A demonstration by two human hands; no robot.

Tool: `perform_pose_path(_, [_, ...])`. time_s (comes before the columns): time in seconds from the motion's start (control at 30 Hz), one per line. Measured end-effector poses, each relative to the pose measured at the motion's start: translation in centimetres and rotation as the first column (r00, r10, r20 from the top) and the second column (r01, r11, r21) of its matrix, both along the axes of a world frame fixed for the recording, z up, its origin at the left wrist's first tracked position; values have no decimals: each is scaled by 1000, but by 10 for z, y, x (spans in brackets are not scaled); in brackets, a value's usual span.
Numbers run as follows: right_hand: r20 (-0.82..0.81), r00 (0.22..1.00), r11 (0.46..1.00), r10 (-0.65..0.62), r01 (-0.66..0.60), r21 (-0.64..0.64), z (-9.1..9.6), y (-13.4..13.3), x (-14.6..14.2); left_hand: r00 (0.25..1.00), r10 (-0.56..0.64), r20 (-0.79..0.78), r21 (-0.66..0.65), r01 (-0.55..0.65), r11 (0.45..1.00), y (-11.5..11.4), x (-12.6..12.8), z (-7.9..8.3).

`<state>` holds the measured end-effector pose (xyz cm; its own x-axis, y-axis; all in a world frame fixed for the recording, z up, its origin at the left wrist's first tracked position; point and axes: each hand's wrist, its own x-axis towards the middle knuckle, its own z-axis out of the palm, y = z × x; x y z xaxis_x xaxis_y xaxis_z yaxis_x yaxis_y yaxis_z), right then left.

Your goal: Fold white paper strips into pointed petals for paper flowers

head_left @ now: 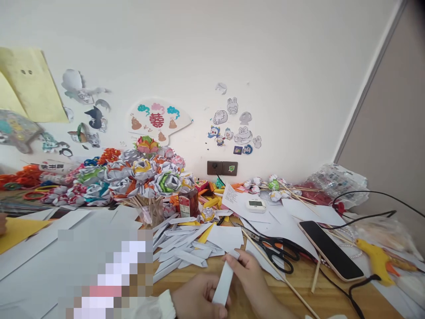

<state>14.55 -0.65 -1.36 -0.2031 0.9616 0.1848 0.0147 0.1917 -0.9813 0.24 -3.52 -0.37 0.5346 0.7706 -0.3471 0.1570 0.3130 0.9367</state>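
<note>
A folded white paper strip (222, 283) slants between my two hands at the front of the wooden table. My left hand (199, 294) grips its lower end, with the thumb along the near edge. At the upper end, my right hand (245, 268) pinches the strip between thumb and fingers. Just beyond lies a loose pile of folded white paper strips (186, 248). A square white sheet (226, 237) rests behind my right hand, and black-handled scissors (279, 252) lie to its right.
Folded paper flowers (133, 173) are heaped along the wall, behind a dark red jar (188, 204). At right lie a phone (332, 250), a yellow glue gun (375, 259), a cable and wooden sticks (282, 277). A white digital timer (255, 204) stands on papers. Large sheets cover the left.
</note>
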Motion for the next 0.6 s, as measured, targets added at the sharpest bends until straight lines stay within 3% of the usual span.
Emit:
perform_pose_path(0.13, [-65,998,996,23,-28,-81,1,-1,1,997,80,0,0,-80,997,0,5,-4])
perform_pose_path(0.3, [-79,964,961,255,-261,-88,3,-6,-3,993,44,109,-8,-44,999,2,5,-3])
perform_pose_path(0.5, [-30,974,972,226,-227,-62,-5,-6,-2,989,-17,145,-19,20,1000,4,2,-1])
perform_pose_path(0.6, [-36,977,970,212,-214,-115,-11,-4,-2,988,-20,150,-5,21,1000,4,2,-2])
